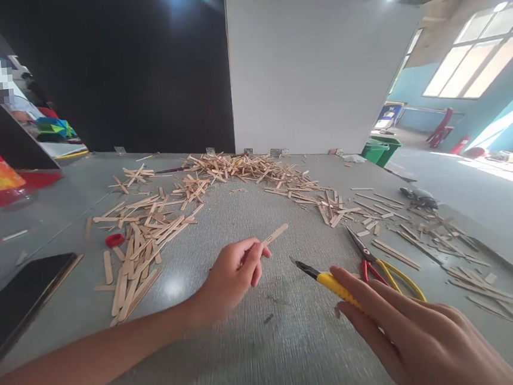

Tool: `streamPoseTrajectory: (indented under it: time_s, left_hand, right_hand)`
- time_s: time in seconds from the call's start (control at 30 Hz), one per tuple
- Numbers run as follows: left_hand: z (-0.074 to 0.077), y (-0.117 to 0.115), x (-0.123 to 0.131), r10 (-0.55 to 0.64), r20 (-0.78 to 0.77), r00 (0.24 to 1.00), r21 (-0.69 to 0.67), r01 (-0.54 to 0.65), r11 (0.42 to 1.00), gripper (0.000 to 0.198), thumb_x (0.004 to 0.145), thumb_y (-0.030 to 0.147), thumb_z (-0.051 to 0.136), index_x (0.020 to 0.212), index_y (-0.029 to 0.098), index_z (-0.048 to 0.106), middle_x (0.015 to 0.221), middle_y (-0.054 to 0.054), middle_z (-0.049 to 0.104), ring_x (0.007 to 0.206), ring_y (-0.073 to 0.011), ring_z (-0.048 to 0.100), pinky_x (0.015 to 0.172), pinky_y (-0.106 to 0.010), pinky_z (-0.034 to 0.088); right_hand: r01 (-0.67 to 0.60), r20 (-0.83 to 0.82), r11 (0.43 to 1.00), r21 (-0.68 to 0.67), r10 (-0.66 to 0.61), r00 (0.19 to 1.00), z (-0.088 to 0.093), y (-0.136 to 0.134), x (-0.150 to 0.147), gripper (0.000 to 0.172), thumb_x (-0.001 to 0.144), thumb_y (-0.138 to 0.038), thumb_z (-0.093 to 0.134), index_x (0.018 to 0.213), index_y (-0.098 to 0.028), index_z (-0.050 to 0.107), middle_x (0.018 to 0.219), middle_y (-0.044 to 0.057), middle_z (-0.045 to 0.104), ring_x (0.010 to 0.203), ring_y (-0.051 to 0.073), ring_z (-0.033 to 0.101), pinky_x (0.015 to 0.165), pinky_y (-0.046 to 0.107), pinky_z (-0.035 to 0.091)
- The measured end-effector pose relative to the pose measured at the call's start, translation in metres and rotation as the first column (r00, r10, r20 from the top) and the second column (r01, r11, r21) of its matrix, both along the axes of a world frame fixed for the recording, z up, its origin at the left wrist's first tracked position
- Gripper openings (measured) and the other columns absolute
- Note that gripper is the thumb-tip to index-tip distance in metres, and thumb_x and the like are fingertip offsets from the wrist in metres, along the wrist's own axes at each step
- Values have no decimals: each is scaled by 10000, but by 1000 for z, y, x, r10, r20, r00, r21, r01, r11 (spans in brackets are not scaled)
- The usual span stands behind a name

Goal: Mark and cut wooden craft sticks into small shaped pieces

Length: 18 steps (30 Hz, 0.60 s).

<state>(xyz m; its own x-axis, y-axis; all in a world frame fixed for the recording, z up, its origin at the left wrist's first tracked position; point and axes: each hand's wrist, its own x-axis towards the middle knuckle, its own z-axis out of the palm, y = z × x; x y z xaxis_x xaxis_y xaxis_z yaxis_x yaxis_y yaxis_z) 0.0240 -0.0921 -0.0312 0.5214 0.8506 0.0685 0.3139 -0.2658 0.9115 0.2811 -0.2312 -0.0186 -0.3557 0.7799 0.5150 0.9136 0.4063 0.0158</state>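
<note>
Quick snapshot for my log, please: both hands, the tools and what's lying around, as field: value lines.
Left hand: pinching a stick, far end free
Right hand: holding a yellow-handled knife, tip pointing toward the left hand's side
Knife and stick: apart
Scissors: on the table, beyond the right hand, one handle red, one yellow
Loose sticks: piled in an arc across the table
Phone: at left, screen dark
Red ring: beside the left-hand pile

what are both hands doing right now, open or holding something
Left hand: closed, holding a wooden stick between thumb and fingers.
Right hand: closed, holding a yellow knife, its blade bare.
</note>
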Motion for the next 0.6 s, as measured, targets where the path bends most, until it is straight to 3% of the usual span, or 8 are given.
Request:
streamPoseTrajectory:
  time_s: [0.17,0.27,0.4,0.47,0.53,0.6]
  left_hand:
    - [46,-12,-10,-12,31,999,27,11,1000,411,1105,492,393,962,200,645,560,71,517,478,-105,383,472,-219,328]
    - [63,-23,-12,-29,32,999,68,27,997,399,1103,477,395,946,214,650,551,75,511,473,-104,399,469,-218,340]
    - [69,-35,-14,-43,-9,999,126,44,991,445,1102,473,395,789,231,598,552,71,496,482,-104,429,600,-234,461]
    - [68,-38,-14,-55,-29,998,141,58,988,478,1102,484,390,721,237,538,550,67,491,486,-109,442,674,-254,500]
    - [67,-38,-14,-63,-45,997,127,68,990,460,1101,499,378,766,242,562,551,65,494,486,-120,444,646,-261,502]
    - [67,-36,-14,-70,-43,997,111,75,991,433,1096,498,379,824,240,595,546,67,490,494,-127,448,642,-266,510]
  right_hand:
    - [-2,18,1000,20,2,1000,-5,13,2,393,1112,-289,435,1447,-178,610,1065,134,830,681,272,804,490,347,624]
    - [-58,28,998,-32,59,998,-13,18,2,359,1121,-281,410,1365,-160,643,1008,122,828,608,248,778,455,347,604]
    - [-43,109,976,-213,67,992,-25,20,-2,361,1033,-220,550,1377,-147,633,1004,116,818,606,236,775,425,317,569]
    - [-43,145,953,-299,90,985,-27,22,-6,501,942,-199,667,1434,-137,598,1026,111,816,696,247,803,484,311,601]
    - [-47,175,927,-373,120,977,-24,26,-5,600,881,-186,740,1461,-153,587,1000,85,816,728,239,805,537,303,617]
    - [-16,255,916,-401,129,958,-22,34,5,482,836,-113,757,1305,-206,701,967,67,811,759,244,799,551,302,602]
